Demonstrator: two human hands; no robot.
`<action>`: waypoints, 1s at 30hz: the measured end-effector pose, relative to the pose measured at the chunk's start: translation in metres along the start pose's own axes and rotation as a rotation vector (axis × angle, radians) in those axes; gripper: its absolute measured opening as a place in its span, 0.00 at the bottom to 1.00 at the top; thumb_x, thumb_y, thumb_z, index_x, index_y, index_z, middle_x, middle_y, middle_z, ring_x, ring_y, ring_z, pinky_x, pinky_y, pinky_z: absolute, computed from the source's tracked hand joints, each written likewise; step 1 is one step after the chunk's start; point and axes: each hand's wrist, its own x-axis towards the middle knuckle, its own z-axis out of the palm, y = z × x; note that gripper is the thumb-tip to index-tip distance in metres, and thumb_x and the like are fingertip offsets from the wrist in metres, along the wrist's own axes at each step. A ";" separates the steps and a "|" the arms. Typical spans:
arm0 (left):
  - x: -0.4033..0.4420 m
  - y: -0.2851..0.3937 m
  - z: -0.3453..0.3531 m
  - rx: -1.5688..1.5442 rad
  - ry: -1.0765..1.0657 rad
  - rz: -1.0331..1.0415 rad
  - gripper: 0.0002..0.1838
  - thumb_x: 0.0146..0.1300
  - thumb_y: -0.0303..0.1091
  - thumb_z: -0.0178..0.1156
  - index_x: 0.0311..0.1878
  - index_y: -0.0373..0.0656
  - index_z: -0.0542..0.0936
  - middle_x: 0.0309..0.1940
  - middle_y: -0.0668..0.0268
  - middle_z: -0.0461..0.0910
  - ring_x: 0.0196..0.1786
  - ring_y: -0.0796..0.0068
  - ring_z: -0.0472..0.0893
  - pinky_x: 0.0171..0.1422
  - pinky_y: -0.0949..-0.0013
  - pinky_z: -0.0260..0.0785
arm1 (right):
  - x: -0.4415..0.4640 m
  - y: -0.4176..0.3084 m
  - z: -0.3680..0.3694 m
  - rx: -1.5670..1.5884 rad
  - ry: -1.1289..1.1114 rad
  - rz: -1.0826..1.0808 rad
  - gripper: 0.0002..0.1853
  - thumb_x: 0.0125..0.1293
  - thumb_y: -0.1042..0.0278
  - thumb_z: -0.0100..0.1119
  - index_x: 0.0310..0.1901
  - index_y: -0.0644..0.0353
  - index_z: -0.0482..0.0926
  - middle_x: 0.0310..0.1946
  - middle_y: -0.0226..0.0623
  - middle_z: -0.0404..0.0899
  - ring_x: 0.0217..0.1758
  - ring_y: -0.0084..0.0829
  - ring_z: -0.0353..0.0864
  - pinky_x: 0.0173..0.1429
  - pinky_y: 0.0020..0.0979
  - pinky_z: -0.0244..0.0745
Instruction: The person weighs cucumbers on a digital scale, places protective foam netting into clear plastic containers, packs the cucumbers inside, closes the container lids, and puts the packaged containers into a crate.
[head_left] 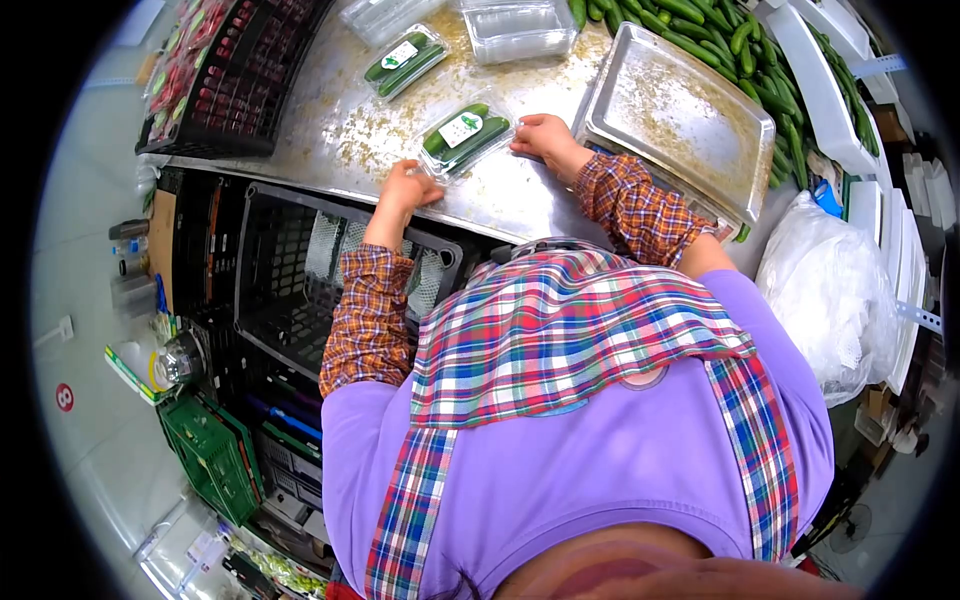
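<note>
Holding rows of red packs, a black crate stood at the left of the metal table, its grid walls slotted and matt. The left hand was at the near left end of the pack, its fingers loosely bent and a little spread, pinching nothing that showed. The pack lay between the two hands, its long axis slanting from near left to far right; neither hand was plainly the nearer. Clear, thin and glossy, it enclosed smooth green cucumbers under a white label. A second pack lay farther off, on much the same slant. The right hand reached the pack's right end with bent fingers drawn close together; whether they gripped the rim could not be told. Beyond the pack sat clear trays, boxy and shiny. Right of the hands, a shallow metal tray with rounded corners showed a stained, dull sheen, and past it loose cucumbers were heaped, above a crumpled white bag.
</note>
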 end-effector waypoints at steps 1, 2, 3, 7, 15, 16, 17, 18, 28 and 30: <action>-0.004 0.002 0.002 -0.014 -0.073 -0.073 0.23 0.58 0.17 0.54 0.57 0.27 0.61 0.39 0.53 0.75 0.36 0.60 0.81 0.42 0.65 0.80 | 0.004 0.001 -0.003 -0.031 -0.037 0.019 0.14 0.62 0.79 0.54 0.49 0.72 0.68 0.36 0.44 0.75 0.33 0.33 0.81 0.39 0.27 0.83; -0.006 0.004 0.003 -0.027 -0.147 -0.146 0.22 0.58 0.17 0.53 0.56 0.25 0.62 0.40 0.53 0.74 0.38 0.59 0.81 0.43 0.65 0.81 | 0.004 -0.001 -0.002 -0.048 -0.034 0.024 0.13 0.62 0.79 0.53 0.48 0.72 0.69 0.34 0.43 0.76 0.32 0.33 0.81 0.39 0.27 0.83; -0.003 0.001 0.003 -0.009 -0.163 -0.135 0.17 0.59 0.16 0.52 0.52 0.24 0.64 0.39 0.52 0.75 0.41 0.58 0.81 0.44 0.66 0.81 | 0.003 -0.004 -0.003 -0.066 -0.032 0.028 0.12 0.62 0.79 0.53 0.47 0.72 0.70 0.33 0.42 0.76 0.31 0.32 0.82 0.38 0.27 0.83; -0.002 -0.001 0.005 0.023 -0.149 -0.156 0.11 0.58 0.16 0.52 0.45 0.27 0.67 0.38 0.53 0.75 0.39 0.59 0.81 0.43 0.66 0.81 | 0.009 0.000 -0.004 -0.081 -0.035 0.063 0.10 0.63 0.79 0.52 0.45 0.70 0.70 0.31 0.41 0.76 0.29 0.32 0.82 0.36 0.28 0.83; 0.007 -0.010 0.009 0.178 -0.099 -0.138 0.10 0.56 0.16 0.51 0.42 0.29 0.67 0.36 0.57 0.74 0.33 0.66 0.79 0.37 0.68 0.81 | -0.001 -0.004 0.004 -0.167 0.010 0.100 0.05 0.63 0.80 0.49 0.41 0.64 0.70 0.31 0.37 0.74 0.28 0.30 0.79 0.35 0.28 0.81; 0.005 -0.009 0.009 0.166 -0.100 -0.124 0.10 0.56 0.16 0.51 0.42 0.29 0.68 0.36 0.58 0.73 0.33 0.67 0.78 0.38 0.68 0.81 | 0.000 -0.002 0.004 -0.175 0.008 0.088 0.06 0.63 0.80 0.49 0.41 0.63 0.70 0.32 0.37 0.74 0.28 0.29 0.78 0.35 0.28 0.81; 0.000 -0.005 0.006 0.154 -0.100 -0.106 0.10 0.57 0.17 0.51 0.43 0.29 0.68 0.36 0.59 0.73 0.34 0.68 0.78 0.39 0.67 0.81 | 0.000 -0.001 0.005 -0.115 -0.023 0.049 0.06 0.62 0.81 0.49 0.41 0.64 0.71 0.32 0.37 0.73 0.28 0.30 0.78 0.34 0.29 0.82; -0.003 0.000 0.004 0.144 -0.100 -0.086 0.10 0.57 0.17 0.52 0.43 0.30 0.68 0.36 0.60 0.72 0.35 0.68 0.78 0.39 0.67 0.80 | -0.003 0.002 0.004 -0.055 -0.056 0.008 0.07 0.61 0.82 0.49 0.41 0.65 0.71 0.32 0.37 0.73 0.28 0.30 0.79 0.33 0.29 0.82; -0.015 0.016 -0.022 -0.325 -0.150 0.162 0.13 0.64 0.38 0.57 0.45 0.41 0.69 0.44 0.62 0.75 0.49 0.67 0.75 0.58 0.55 0.67 | -0.040 -0.007 0.015 0.227 -0.298 -0.105 0.09 0.63 0.81 0.51 0.44 0.63 0.69 0.37 0.34 0.73 0.39 0.28 0.78 0.43 0.28 0.82; -0.039 0.037 -0.012 -0.372 -0.152 0.165 0.23 0.63 0.41 0.59 0.56 0.39 0.68 0.48 0.59 0.74 0.50 0.62 0.75 0.54 0.52 0.73 | -0.052 -0.018 0.023 0.203 -0.334 -0.105 0.09 0.63 0.80 0.51 0.45 0.64 0.69 0.38 0.35 0.73 0.39 0.27 0.78 0.43 0.28 0.81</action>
